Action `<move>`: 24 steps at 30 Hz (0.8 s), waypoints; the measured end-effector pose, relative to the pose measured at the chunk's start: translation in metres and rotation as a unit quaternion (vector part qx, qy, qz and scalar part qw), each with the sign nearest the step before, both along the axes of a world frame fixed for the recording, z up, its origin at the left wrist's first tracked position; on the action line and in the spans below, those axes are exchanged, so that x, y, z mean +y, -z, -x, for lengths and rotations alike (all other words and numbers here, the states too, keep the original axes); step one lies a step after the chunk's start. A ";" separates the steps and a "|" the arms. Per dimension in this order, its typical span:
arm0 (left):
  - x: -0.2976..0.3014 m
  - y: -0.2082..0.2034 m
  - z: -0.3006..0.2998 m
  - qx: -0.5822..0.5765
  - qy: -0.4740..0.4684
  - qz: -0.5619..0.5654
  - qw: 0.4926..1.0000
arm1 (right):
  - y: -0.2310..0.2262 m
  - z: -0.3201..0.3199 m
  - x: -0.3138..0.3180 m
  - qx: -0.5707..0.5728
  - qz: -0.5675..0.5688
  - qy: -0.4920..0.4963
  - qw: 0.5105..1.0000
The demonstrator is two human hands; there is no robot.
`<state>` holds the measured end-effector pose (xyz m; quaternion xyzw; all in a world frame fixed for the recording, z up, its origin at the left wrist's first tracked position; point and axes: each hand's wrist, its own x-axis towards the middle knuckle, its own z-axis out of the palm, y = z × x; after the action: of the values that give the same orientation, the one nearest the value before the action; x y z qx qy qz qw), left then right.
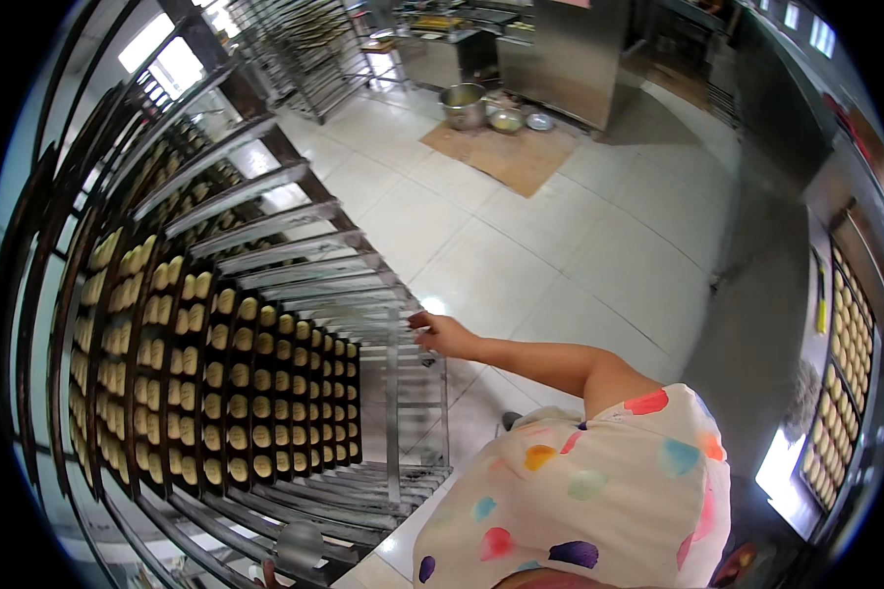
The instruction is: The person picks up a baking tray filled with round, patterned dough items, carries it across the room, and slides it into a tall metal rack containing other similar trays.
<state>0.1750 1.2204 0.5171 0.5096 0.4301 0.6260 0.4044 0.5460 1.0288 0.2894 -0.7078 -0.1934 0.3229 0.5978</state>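
Note:
A tall metal tray rack [393, 412] stands on the left, its shelves holding dark trays with rows of pale dough pieces [238, 404]. My right arm reaches across from the right, and my right hand [447, 337] is closed on the rack's edge near an upright post. Only a little of my left hand [269, 573] shows at the lower edge, its fingers against the rack's near rails. The rest of that hand is out of the picture.
Trays of dough pieces [840, 363] lie at the right beside a steel surface [766, 255]. Ahead, a metal pot [463, 106] and bowls [506, 121] stand by brown cardboard [521, 169] on the tiled floor. Another rack [300, 54] stands at the back left.

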 end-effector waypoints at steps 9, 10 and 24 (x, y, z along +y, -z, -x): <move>-0.031 0.009 -0.048 0.121 0.373 -0.094 0.915 | -0.074 0.137 -0.026 -0.047 -0.055 -0.030 0.997; -0.055 0.011 -0.059 0.112 0.411 -0.121 0.897 | -0.080 0.144 -0.054 -0.047 -0.037 -0.033 0.998; -0.141 -0.011 -0.220 0.167 0.686 -0.216 0.674 | -0.194 0.159 -0.122 -0.384 -0.045 0.099 0.917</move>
<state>0.3954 1.0798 0.5283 0.8308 -0.1271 0.1522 0.5201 0.3873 0.9069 0.4838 -0.7650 -0.3513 -0.0432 0.5380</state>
